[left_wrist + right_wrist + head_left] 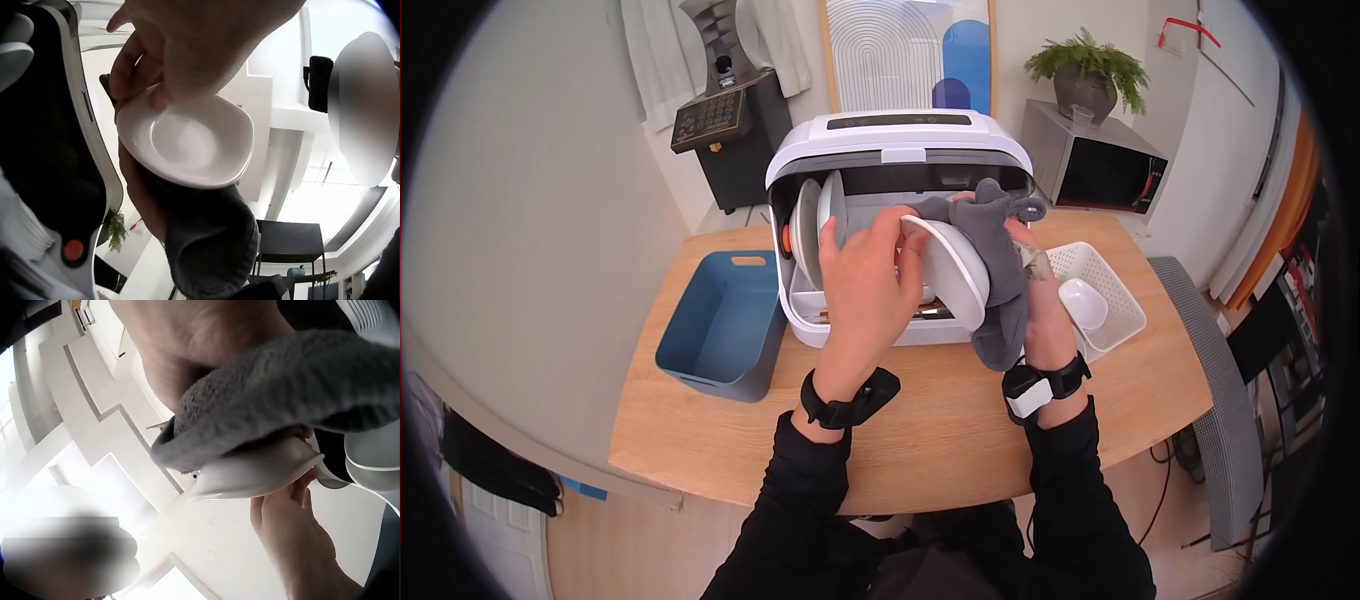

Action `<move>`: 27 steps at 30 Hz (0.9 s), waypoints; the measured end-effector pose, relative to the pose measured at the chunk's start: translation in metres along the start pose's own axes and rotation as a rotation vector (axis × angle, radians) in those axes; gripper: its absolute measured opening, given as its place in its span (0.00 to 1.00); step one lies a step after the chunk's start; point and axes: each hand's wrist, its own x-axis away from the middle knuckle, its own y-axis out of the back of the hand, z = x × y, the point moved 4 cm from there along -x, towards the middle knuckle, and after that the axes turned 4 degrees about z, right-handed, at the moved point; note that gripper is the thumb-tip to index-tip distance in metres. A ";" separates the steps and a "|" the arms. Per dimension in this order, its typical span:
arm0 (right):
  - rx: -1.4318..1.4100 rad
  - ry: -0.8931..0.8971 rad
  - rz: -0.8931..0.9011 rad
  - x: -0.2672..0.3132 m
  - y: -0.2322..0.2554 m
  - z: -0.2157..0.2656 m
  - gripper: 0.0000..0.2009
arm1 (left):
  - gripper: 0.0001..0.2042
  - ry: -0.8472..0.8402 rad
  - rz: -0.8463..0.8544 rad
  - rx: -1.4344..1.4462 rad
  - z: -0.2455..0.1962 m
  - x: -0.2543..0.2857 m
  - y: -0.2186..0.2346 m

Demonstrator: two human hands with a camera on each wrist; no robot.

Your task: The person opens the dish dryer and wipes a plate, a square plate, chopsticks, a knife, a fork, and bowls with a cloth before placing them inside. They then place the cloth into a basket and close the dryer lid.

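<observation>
My left hand (872, 272) pinches the rim of a white shallow bowl (948, 275), thumb on the inner face. Tilted on its side, the bowl shows its rounded hollow in the left wrist view. Against its outer side my right hand (1043, 290) holds a grey cloth (1000, 265); most of that hand's fingers are hidden behind cloth and bowl. Folds of the cloth hang below the bowl. Both hands are at the front opening of a white countertop dish machine (900, 130), where plates (807, 235) stand upright on the left and cutlery (930, 312) lies along the front.
A blue bin (720, 320) stands left of the machine on the wooden table (920, 430). To the right is a white perforated basket (1128, 310) with a small white bowl (1084, 302) inside. Behind it are a microwave (1100, 160) and a potted fern (1087, 75).
</observation>
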 end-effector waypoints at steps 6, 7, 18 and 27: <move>0.086 -0.003 -0.101 -0.010 0.016 -0.006 0.22 | 0.07 0.093 -0.088 -0.104 0.005 -0.002 0.007; 0.108 0.042 -0.133 -0.013 0.023 -0.007 0.22 | 0.07 0.112 -0.097 -0.082 0.007 -0.002 0.009; 1.076 0.853 -0.377 0.007 -0.006 0.024 0.16 | 0.11 0.136 -0.002 -0.005 0.003 -0.003 0.015; 1.190 0.519 0.035 -0.011 -0.005 -0.001 0.13 | 0.11 0.029 0.067 -0.119 -0.007 0.004 0.004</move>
